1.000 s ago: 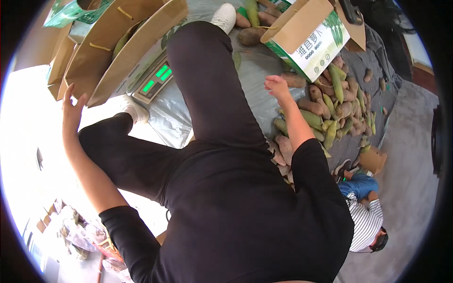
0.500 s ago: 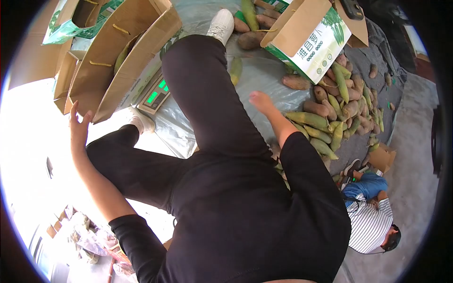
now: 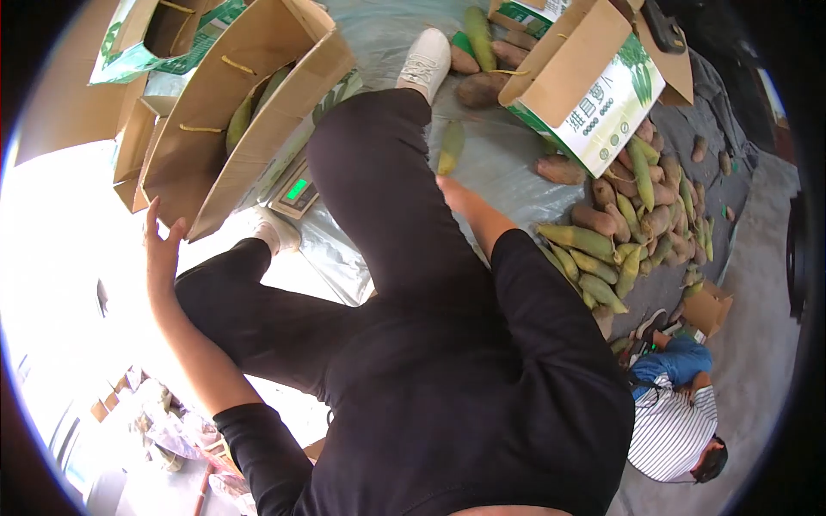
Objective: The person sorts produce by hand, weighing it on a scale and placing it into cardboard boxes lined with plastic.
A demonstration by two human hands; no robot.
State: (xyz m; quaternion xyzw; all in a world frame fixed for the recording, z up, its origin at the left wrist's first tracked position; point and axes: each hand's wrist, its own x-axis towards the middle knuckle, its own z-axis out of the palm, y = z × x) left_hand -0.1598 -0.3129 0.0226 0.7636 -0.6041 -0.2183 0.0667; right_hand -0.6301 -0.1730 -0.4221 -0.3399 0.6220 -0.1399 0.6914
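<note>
My left hand [image 3: 162, 245] is at the lower corner of an open cardboard carton [image 3: 200, 168], thumb and fingers apart, fingertips right at its edge. Green radishes [image 3: 241, 125] show inside that carton, which has yellow rope handles. Beside and partly under it, a scale [image 3: 295, 191] shows lit green digits. My right hand [image 3: 450, 193] is next to my right knee, its fingers mostly hidden behind the trouser leg. Just beyond it, a single green radish [image 3: 451, 146] lies on the plastic sheet.
A heap of green radishes [image 3: 592, 243] and brownish-red tubers [image 3: 594, 220] lies to the right. Behind it stands a printed carton [image 3: 602, 120]. A person in a striped shirt [image 3: 675, 434] sits at lower right. Bagged goods [image 3: 172, 430] are at lower left.
My right hand has moved left, toward my knee and the single radish. My left hand stays by the carton's corner. The whole view has shifted slightly.
</note>
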